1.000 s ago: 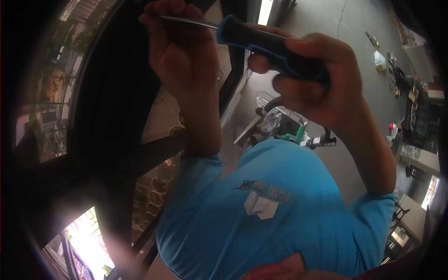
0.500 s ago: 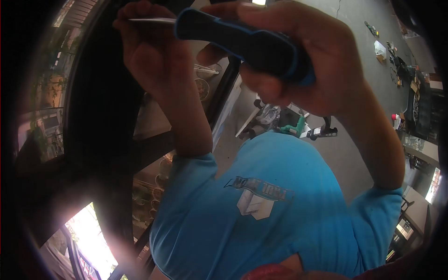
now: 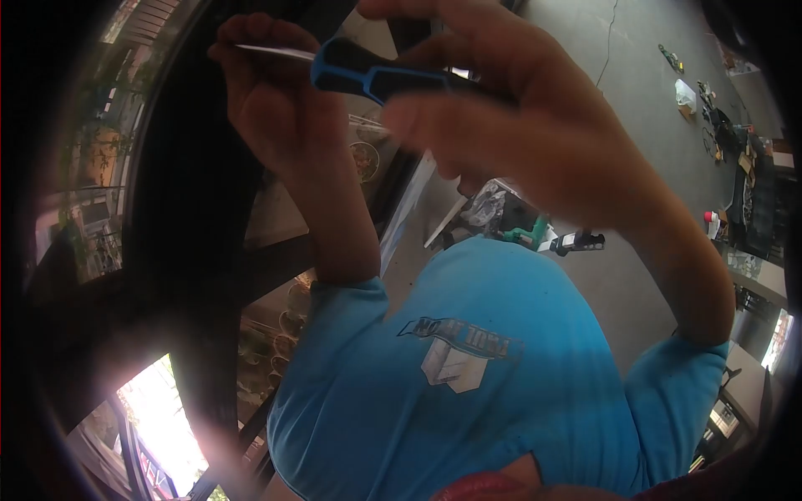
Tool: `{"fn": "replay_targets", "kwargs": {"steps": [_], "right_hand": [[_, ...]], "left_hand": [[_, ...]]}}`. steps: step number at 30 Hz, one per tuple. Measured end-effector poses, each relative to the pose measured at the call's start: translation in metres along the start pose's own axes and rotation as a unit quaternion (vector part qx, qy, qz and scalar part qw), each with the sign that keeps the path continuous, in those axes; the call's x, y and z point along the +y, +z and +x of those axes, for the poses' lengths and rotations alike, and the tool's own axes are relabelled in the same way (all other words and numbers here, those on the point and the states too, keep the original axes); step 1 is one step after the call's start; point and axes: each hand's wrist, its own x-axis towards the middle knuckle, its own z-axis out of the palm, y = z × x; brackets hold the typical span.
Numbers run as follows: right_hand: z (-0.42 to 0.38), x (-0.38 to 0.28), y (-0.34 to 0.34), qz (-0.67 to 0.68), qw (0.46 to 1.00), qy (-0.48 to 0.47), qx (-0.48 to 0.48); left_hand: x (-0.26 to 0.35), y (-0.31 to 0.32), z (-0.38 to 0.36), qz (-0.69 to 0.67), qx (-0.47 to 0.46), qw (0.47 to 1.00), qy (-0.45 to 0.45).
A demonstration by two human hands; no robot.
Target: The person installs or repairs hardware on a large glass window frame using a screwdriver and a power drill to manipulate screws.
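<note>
A screwdriver [image 3: 347, 68] with a black and blue handle lies across the upper part of the head view, its bright metal shaft pointing left. My right hand [image 3: 535, 125] is loosely around the back of the handle, blurred by motion, with thumb and fingers spread along it. At the shaft's tip, the fingers of my left hand [image 3: 280, 104] are curled with the palm showing. What they pinch there is hidden. Both hands are raised next to a dark frame [image 3: 180, 159], and the tip is close against it.
Potted plants [image 3: 363, 159] show through gaps in the dark frame. Beyond my blue shirt [image 3: 468, 334], a green tool [image 3: 526, 232] and clear plastic [image 3: 484, 207] lie on the grey floor [image 3: 585, 42]. More tools and a white bag [image 3: 685, 93] are at right.
My right hand has loosened from a wrapped grip, its fingers spreading and the hand turning about the handle. The screwdriver has shifted slightly down in view. My left hand keeps its place at the tip.
</note>
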Motion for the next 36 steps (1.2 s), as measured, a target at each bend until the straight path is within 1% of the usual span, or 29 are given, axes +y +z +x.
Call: {"fn": "replay_targets", "kwargs": {"steps": [2, 4, 5, 6, 7, 8, 9, 10, 11, 12, 14, 15, 16, 18, 21, 23, 24, 25, 26, 28, 30, 33, 34, 35, 36], "right_hand": [[-0.001, 0.0, -0.001, -0.131, 0.986, -0.1, -0.017], [-0.001, 0.006, 0.003, -0.257, 0.947, -0.191, -0.033], [0.0, 0.008, 0.006, -0.316, 0.919, -0.233, -0.04], [0.002, 0.008, 0.007, -0.347, 0.901, -0.254, -0.05], [0.005, 0.008, 0.007, -0.377, 0.882, -0.276, -0.058], [-0.001, 0.008, 0.007, -0.327, 0.92, -0.212, -0.046], [-0.005, 0.006, 0.007, -0.271, 0.95, -0.149, -0.033], [-0.003, 0.0, 0.004, -0.222, 0.97, -0.097, -0.027], [-0.001, -0.005, 0.002, -0.169, 0.985, -0.039, -0.02], [-0.001, -0.001, 0.0, -0.242, 0.963, -0.11, -0.04], [0.0, 0.007, -0.003, -0.379, 0.887, -0.259, -0.045], [0.006, 0.008, -0.006, -0.476, 0.821, -0.312, -0.048], [0.01, 0.009, -0.009, -0.566, 0.741, -0.359, -0.048], [0.006, 0.015, -0.008, -0.645, 0.653, -0.394, -0.047], [-0.006, 0.019, -0.002, -0.432, 0.848, -0.303, -0.051], [-0.009, 0.017, -0.001, -0.272, 0.931, -0.238, -0.051], [-0.005, 0.017, -0.004, -0.352, 0.885, -0.3, -0.053], [-0.002, 0.017, -0.007, -0.428, 0.826, -0.364, -0.042], [0.001, 0.017, -0.01, -0.491, 0.76, -0.425, -0.021], [0.001, 0.018, -0.012, -0.515, 0.753, -0.409, -0.026], [-0.003, 0.021, -0.009, -0.522, 0.752, -0.401, -0.03], [-0.013, 0.021, -0.007, -0.391, 0.878, -0.277, -0.005], [-0.013, 0.019, -0.007, -0.343, 0.908, -0.24, 0.003], [-0.016, 0.018, -0.006, -0.292, 0.936, -0.195, 0.015], [-0.019, 0.017, -0.006, -0.239, 0.96, -0.144, 0.028]], "left_hand": [[-0.006, -0.01, 0.001, 0.09, 0.068, 0.985, 0.13], [-0.004, -0.005, 0.001, 0.03, -0.014, 0.997, 0.062], [-0.004, -0.005, -0.004, 0.029, -0.012, 0.998, 0.063], [-0.006, -0.006, -0.009, 0.148, -0.014, 0.985, 0.09], [-0.011, -0.007, -0.012, 0.264, -0.015, 0.958, 0.113], [-0.019, -0.007, -0.017, 0.266, -0.009, 0.958, 0.107], [-0.025, -0.004, -0.019, 0.202, -0.024, 0.977, 0.072], [-0.028, -0.003, -0.013, 0.137, -0.051, 0.988, 0.043], [-0.022, -0.003, -0.017, 0.135, -0.049, 0.989, 0.035], [-0.018, -0.005, -0.02, 0.135, -0.044, 0.989, 0.031], [-0.012, -0.008, -0.021, 0.128, -0.031, 0.991, 0.015], [-0.012, -0.008, -0.018, 0.128, -0.033, 0.991, 0.016], [-0.014, -0.009, -0.016, 0.13, -0.044, 0.99, 0.026], [-0.019, -0.009, -0.018, 0.131, -0.059, 0.989, 0.045], [-0.019, -0.007, -0.021, 0.122, -0.05, 0.991, 0.032], [-0.015, -0.005, -0.012, 0.115, -0.058, 0.991, 0.028], [-0.013, -0.004, -0.015, 0.115, -0.039, 0.992, 0.022], [-0.012, -0.003, -0.017, 0.116, -0.021, 0.993, 0.02], [-0.013, -0.003, -0.016, 0.115, -0.025, 0.993, 0.024], [-0.018, -0.001, -0.015, 0.152, -0.02, 0.987, 0.056], [-0.018, -0.001, -0.017, 0.149, -0.013, 0.987, 0.053], [-0.022, -0.005, -0.016, 0.139, -0.017, 0.989, 0.051], [-0.021, -0.004, -0.011, 0.135, -0.034, 0.989, 0.051], [-0.019, 0.002, -0.014, 0.128, -0.001, 0.991, 0.043], [-0.019, 0.002, -0.015, 0.127, 0.002, 0.991, 0.038]]}}
